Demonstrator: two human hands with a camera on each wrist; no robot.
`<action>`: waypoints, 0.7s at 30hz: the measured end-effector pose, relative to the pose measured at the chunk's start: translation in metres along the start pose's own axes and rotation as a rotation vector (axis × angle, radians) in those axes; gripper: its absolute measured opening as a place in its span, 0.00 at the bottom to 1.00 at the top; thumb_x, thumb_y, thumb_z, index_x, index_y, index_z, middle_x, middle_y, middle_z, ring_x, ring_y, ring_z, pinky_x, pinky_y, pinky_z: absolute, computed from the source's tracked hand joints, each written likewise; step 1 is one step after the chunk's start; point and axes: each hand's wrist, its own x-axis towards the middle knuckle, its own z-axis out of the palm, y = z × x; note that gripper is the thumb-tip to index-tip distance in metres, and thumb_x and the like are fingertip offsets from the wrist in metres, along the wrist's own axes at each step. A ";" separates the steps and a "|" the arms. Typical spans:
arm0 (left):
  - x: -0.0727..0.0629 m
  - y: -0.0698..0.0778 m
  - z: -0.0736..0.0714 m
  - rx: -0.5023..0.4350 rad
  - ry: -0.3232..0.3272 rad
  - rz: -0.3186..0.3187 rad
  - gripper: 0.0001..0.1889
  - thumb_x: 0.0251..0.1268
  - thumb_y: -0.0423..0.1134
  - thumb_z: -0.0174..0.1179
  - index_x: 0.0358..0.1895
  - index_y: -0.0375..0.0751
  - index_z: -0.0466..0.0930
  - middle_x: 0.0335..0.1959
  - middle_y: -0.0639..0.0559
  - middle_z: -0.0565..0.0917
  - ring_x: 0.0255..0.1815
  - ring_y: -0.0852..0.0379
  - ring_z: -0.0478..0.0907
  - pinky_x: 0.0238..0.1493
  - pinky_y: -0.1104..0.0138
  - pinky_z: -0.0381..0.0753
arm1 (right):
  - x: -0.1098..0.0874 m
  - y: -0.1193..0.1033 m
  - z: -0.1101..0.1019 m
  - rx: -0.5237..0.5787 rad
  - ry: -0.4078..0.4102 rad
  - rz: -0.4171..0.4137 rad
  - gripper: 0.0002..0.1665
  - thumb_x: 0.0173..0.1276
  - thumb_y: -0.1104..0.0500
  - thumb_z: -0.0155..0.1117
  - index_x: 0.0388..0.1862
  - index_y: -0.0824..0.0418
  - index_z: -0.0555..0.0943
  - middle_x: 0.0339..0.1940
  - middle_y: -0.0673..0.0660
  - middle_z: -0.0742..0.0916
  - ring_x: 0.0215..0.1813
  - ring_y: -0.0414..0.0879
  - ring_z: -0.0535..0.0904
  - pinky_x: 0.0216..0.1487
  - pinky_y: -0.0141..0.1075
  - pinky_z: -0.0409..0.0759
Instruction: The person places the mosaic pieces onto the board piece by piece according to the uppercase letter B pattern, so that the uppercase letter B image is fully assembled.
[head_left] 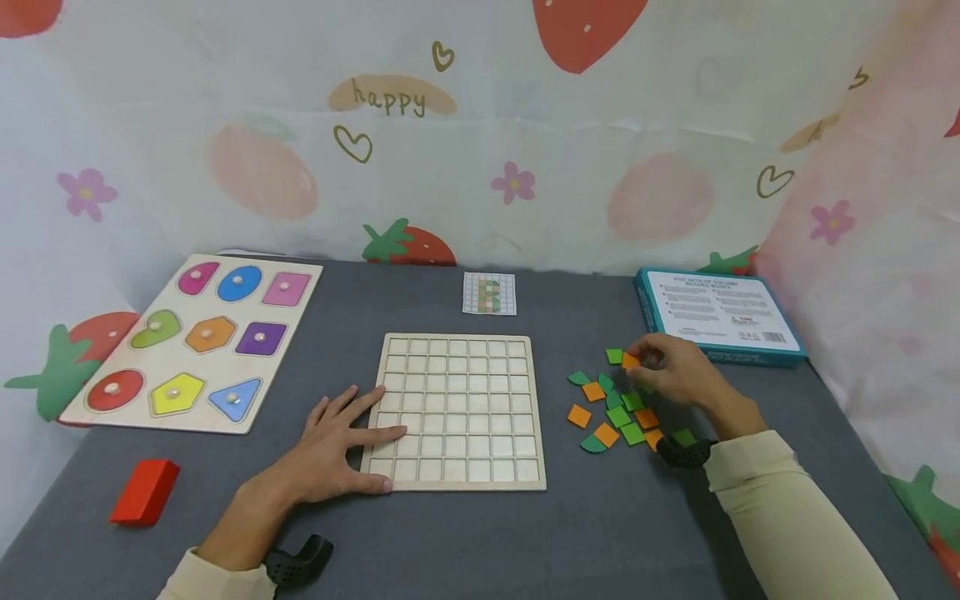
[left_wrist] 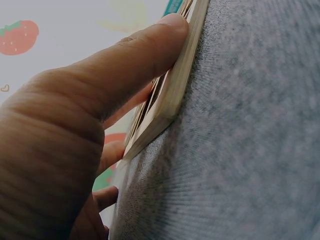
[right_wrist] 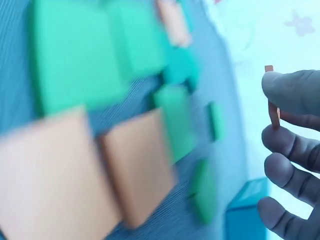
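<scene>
A wooden grid board (head_left: 454, 412) with pale square cells lies mid-table. My left hand (head_left: 333, 450) rests on its left edge with fingers spread, and the thumb (left_wrist: 150, 45) presses the rim in the left wrist view. Over on the right, my right hand (head_left: 678, 375) pinches an orange square tile (right_wrist: 273, 112) between thumb and fingertips, a little off the table. Below and beside that hand is a loose spread of green square tiles (head_left: 618, 417), orange square tiles (head_left: 578, 416) and dark green curved pieces (head_left: 593, 444).
Behind the board lies a small pattern card (head_left: 489, 293). A shape puzzle board (head_left: 202, 342) with knobbed pieces is at left, above a red block (head_left: 146, 492). At the back right sits a teal box (head_left: 722, 315). A printed curtain (head_left: 480, 125) hangs behind the table.
</scene>
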 end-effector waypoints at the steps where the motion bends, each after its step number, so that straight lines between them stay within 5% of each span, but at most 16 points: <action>1: 0.000 0.000 0.000 0.003 0.001 -0.002 0.38 0.47 0.68 0.67 0.63 0.57 0.78 0.75 0.42 0.55 0.73 0.31 0.42 0.64 0.36 0.33 | 0.000 -0.004 -0.002 0.007 0.021 -0.014 0.13 0.66 0.59 0.67 0.46 0.64 0.81 0.37 0.55 0.81 0.34 0.49 0.72 0.33 0.43 0.72; 12: 0.001 -0.001 0.000 0.001 0.005 0.004 0.38 0.47 0.69 0.67 0.63 0.57 0.78 0.75 0.43 0.55 0.73 0.31 0.41 0.64 0.36 0.33 | 0.003 -0.044 -0.011 0.059 0.185 -0.201 0.14 0.62 0.66 0.70 0.48 0.65 0.83 0.42 0.56 0.83 0.38 0.47 0.74 0.39 0.45 0.74; 21: 0.000 -0.003 0.002 0.014 0.004 0.006 0.39 0.46 0.70 0.66 0.64 0.58 0.77 0.75 0.43 0.55 0.73 0.31 0.41 0.64 0.36 0.33 | 0.014 -0.081 -0.005 0.128 0.192 -0.238 0.13 0.64 0.65 0.69 0.47 0.65 0.84 0.41 0.55 0.83 0.40 0.49 0.74 0.42 0.48 0.73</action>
